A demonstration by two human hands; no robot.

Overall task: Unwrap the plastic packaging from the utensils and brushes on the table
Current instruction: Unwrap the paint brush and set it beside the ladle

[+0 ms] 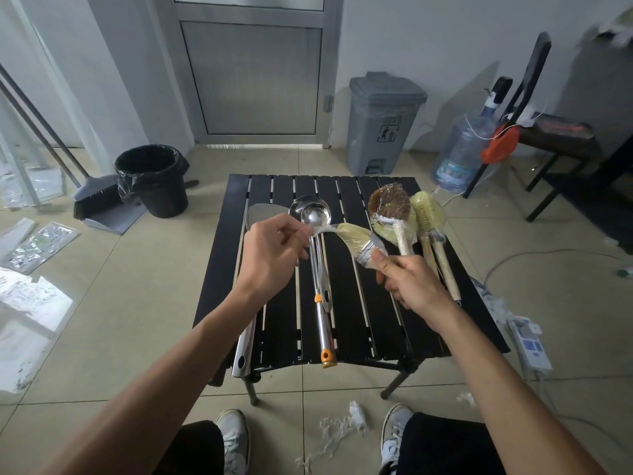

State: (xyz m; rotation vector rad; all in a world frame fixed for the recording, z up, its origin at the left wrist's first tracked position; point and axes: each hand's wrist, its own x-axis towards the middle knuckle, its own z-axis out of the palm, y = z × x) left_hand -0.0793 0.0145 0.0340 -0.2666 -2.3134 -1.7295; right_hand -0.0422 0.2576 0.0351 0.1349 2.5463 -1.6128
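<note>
Over the bench [346,323], left fingers [294,227] pinch the stretched wrap [323,229], right fingers [379,261] clench the paintbrush [359,243]; film may snap short.

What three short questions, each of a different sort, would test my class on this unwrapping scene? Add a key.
1. True or false: the paintbrush lies on the table.
2. The left hand pinches: A the wrap; B the paintbrush's handle; C the table.
3. Which of the hands holds the paintbrush?

Key: 1 false, it is held above the table. 2 A. 3 The right hand.
</note>
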